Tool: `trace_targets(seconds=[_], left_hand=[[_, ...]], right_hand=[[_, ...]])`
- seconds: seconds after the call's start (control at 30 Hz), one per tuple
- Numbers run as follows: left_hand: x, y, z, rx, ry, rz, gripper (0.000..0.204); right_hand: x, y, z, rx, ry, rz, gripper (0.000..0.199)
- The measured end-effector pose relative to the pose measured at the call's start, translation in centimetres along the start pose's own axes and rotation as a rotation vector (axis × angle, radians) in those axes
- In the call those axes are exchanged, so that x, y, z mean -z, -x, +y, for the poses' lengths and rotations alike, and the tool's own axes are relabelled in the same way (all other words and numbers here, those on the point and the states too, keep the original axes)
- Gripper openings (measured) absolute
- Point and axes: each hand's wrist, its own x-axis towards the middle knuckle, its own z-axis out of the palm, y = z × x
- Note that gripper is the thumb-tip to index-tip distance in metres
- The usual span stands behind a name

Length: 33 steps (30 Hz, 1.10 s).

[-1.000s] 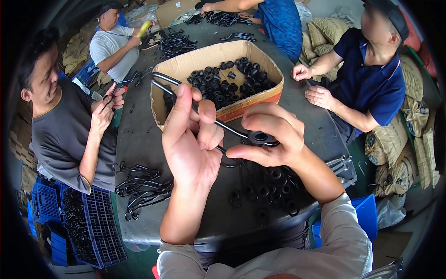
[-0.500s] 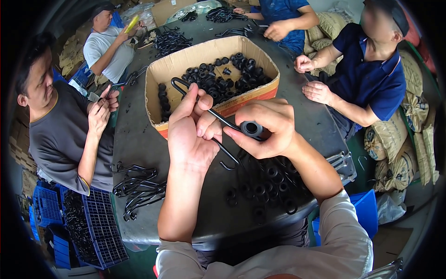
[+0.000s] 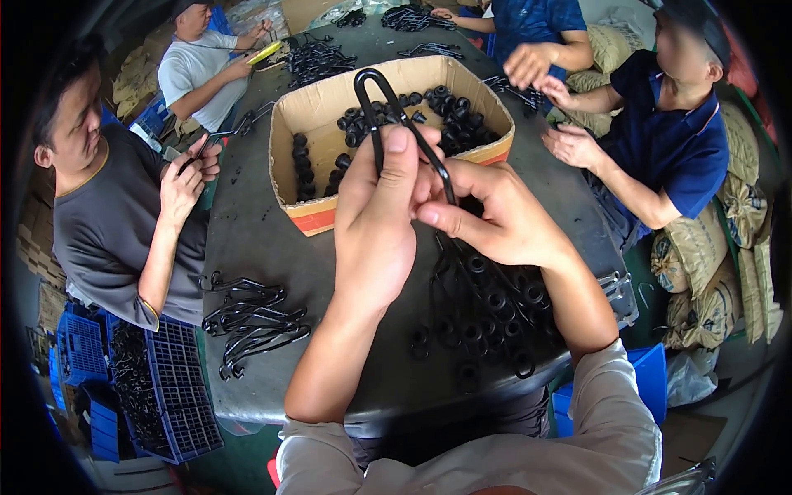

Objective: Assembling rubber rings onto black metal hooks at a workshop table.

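A black bent metal rod [image 3: 369,89] with a U-shaped bend stands up between my two hands, over the near side of the cardboard box [image 3: 320,208]. My left hand [image 3: 375,223] grips it, the thumb lying between the two legs of the bend. Closed round the rod's right-hand leg is my right hand [image 3: 507,219]; its palm is turned away, so the black rubber bushing it had is hidden. Many black rubber bushings [image 3: 466,115] lie in the box. Below my right forearm is a pile of black rods with bushings [image 3: 487,322].
Bare black rods [image 3: 252,318] are heaped left of my left forearm on the dark table [image 3: 256,247]. Co-workers sit around the table; one at the left [image 3: 124,231] holds a rod. Blue crates [image 3: 177,396] stand at the lower left, woven sacks [image 3: 693,239] at the right.
Both hands have come closer together, and the rod has turned so its U-bend points up. The bushing seen in my right hand is now hidden. The view has shifted slightly.
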Motion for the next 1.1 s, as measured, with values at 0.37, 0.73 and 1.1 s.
trace_targets(seconds=[0.37, 0.73, 1.1], left_hand=[[11.8, -5.8, -2.1, -0.193, -0.788, 0.149, 0.022], [11.0, -13.8, -8.6, 0.636, -1.844, -0.153, 0.052], [12.1, -11.5, -8.2, 0.138, -1.455, 0.031, 0.042]], right_hand=[[4.8, -0.2, 0.4, 0.047, -0.216, 0.351, 0.031], [7.8, 1.1, -0.4, 0.039, -0.167, 0.41, 0.031], [8.1, 1.0, 0.1, 0.042, -0.221, 0.398, 0.031]])
